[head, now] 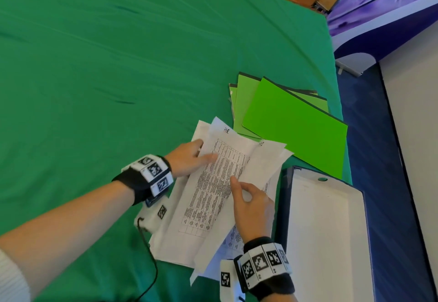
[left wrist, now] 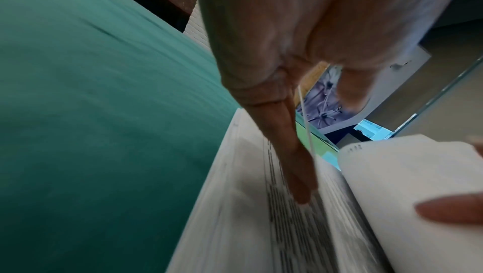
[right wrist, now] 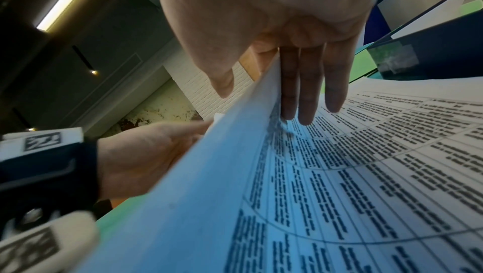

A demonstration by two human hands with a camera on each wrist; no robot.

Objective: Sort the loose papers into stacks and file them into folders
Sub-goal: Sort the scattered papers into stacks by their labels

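Thumb and fingers of right hand (head: 252, 207) pinching lifted sheet (head: 258, 173).

Both forearms are reaching forward, each wrist wearing a black band with white marker tiles. The left hand (head: 188, 159) is lying palm down, its thumb (head: 208, 157) extending to the right on top of a printed sheet (head: 213, 183) while the fingers are slipping under that sheet's left edge. The right hand (head: 252, 204) is pinching a raised sheet (right wrist: 209, 174), thumb (right wrist: 222, 79) on one face and straight fingers (right wrist: 305, 91) on the other.
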